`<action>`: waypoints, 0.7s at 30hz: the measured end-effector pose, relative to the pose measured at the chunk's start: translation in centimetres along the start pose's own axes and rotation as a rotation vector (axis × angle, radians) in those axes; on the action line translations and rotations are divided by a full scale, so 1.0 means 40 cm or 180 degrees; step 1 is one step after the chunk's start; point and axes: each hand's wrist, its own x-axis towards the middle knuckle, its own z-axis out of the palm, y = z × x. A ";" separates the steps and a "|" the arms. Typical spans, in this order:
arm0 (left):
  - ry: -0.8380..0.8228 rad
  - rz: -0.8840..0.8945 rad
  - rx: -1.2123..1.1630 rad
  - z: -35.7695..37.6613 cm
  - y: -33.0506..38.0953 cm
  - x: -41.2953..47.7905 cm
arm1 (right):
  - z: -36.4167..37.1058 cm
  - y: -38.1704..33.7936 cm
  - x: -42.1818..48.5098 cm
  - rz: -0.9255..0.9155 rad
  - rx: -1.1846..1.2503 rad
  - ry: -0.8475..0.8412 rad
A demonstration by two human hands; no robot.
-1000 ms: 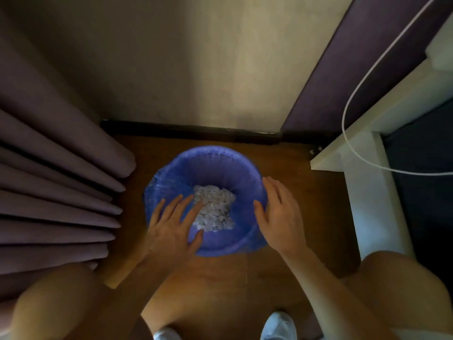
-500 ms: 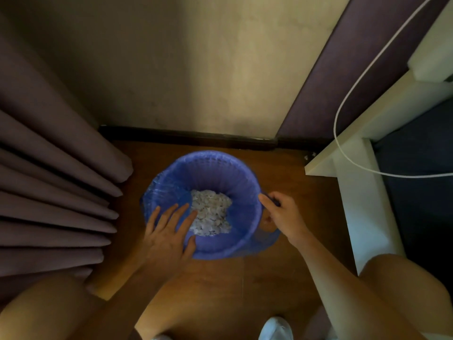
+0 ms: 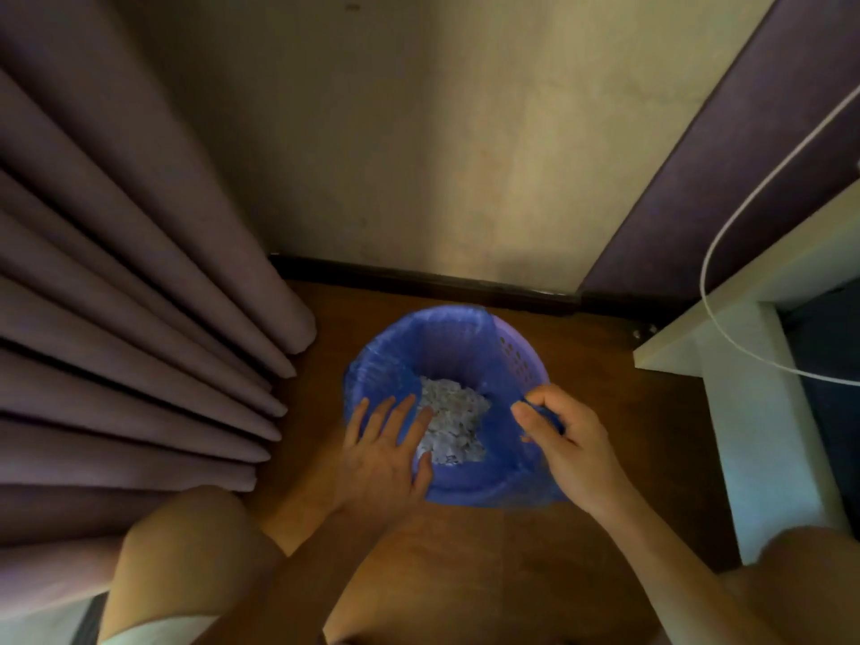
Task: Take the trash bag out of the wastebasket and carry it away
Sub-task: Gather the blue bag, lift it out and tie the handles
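Purple pleated curtains hang down the left side onto the brown wood floor, beige wall behind, plus a white cable looping over a white desk on the right.

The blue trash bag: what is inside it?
Inside the blue trash bag lies a heap of small white scraps, probably paper. The left hand covers the heap's near-left edge, and anything beneath the scraps is hidden.
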 end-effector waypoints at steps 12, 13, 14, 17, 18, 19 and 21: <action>0.0380 -0.0250 -0.0301 -0.029 -0.002 0.036 | 0.035 -0.086 -0.074 -0.0868 -0.1559 -0.1277; 0.0435 -0.0205 -0.0294 -0.044 -0.007 0.061 | 0.027 -0.086 -0.071 -0.0842 -0.1554 -0.1284; 0.0430 -0.0073 -0.0250 -0.057 -0.012 0.093 | 0.020 -0.085 -0.065 -0.0849 -0.1539 -0.1312; 0.0239 0.0608 -0.0008 -0.083 -0.021 0.203 | -0.003 -0.084 -0.046 -0.0911 -0.1271 -0.1355; 0.0190 0.0862 0.0060 -0.088 -0.021 0.237 | -0.011 -0.084 -0.040 -0.0894 -0.1146 -0.1339; 0.0155 0.1096 0.0108 -0.089 -0.021 0.266 | -0.018 -0.084 -0.034 -0.0859 -0.1042 -0.1305; 0.0128 0.1382 0.0210 -0.081 -0.032 0.308 | -0.030 -0.076 -0.023 -0.0780 -0.0941 -0.1105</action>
